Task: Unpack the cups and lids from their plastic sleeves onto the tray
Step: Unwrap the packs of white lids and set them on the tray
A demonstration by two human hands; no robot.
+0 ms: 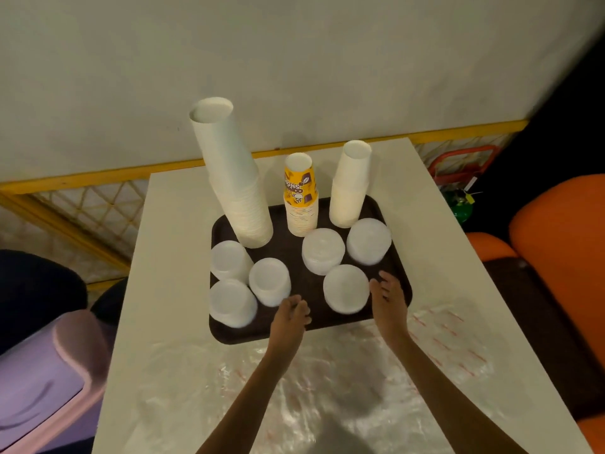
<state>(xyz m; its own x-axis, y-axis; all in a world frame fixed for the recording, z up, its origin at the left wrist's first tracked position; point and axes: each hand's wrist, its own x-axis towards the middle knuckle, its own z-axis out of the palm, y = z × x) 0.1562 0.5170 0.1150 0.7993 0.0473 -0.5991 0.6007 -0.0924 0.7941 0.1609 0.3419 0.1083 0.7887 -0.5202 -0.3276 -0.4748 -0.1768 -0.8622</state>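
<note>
Dark brown tray (397, 257) sits on a white table (170, 257). On it, left to right: three lid stacks at the left (230, 258), a tall white cup stack (234, 178), a printed yellow cup stack (300, 194), a shorter white cup stack (350, 185), and three more lid stacks (368, 240). Left hand (291, 314) hovers over the near rim, fingers curled, holding nothing. Right hand (389, 298) is open and empty, just beside a lid stack (345, 288). Clear plastic sleeves (327, 388) lie flat on the near table.

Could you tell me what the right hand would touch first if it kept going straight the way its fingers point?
Probably the lid stack at the tray's back right: the right hand points away from the person towards it. Depth is unclear, so it might pass just beside it.
</note>
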